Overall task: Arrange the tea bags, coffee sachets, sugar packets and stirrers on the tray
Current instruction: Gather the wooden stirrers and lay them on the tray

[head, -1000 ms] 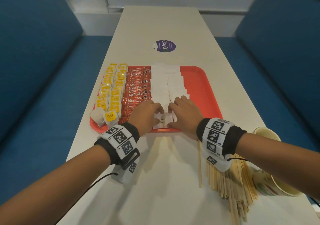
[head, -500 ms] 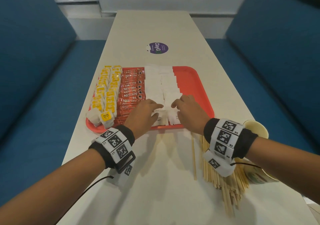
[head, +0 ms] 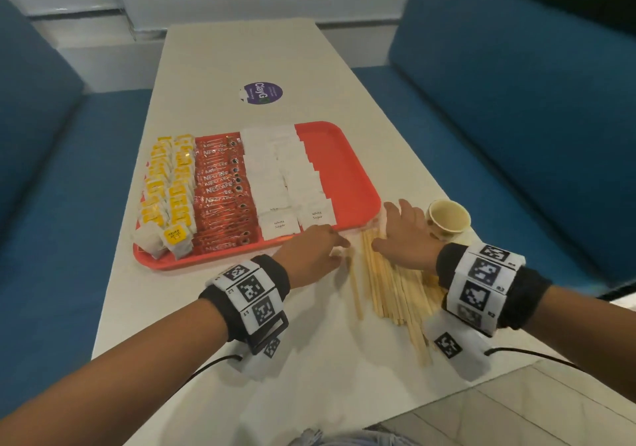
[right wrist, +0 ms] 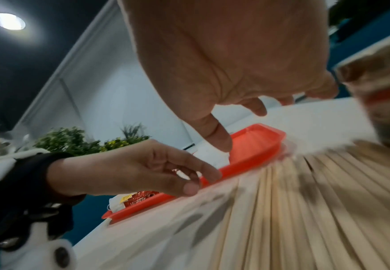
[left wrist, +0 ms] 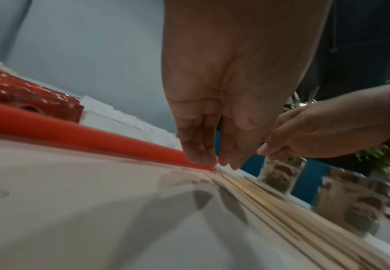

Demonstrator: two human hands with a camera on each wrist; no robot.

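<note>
Stirrers (head: 389, 290): loose wooden fan lying flat on the table (head: 241, 50), off the tray (head: 347, 170), just at 5 o'clock of its near right corner. Long axes running roughly 12 to 6, far tips reaching toward the tray rim, near ends spreading toward 5.

Right hand (head: 406, 235) hovering directly over the far tips, palm down, fingers spread and loose, gripping nothing; the nearer hand for a pickup, by my reading. Left hand (head: 311, 253) sitting at 9 o'clock of the pile, just beside the leftmost stick, fingers extended together and pointing toward 3, holding nothing; the left wrist view is showing the tips down near the tray rim, contact unclear.

Tray holding three bands: tea bags (head: 168, 184) at 9, coffee sachets (head: 223, 187) centre-left, sugar packets (head: 285, 180) centre. A bare strip at 3 is looking free for the stirrers.

Paper cup (head: 449, 220) standing at 3 of the right hand, appearing empty.
</note>
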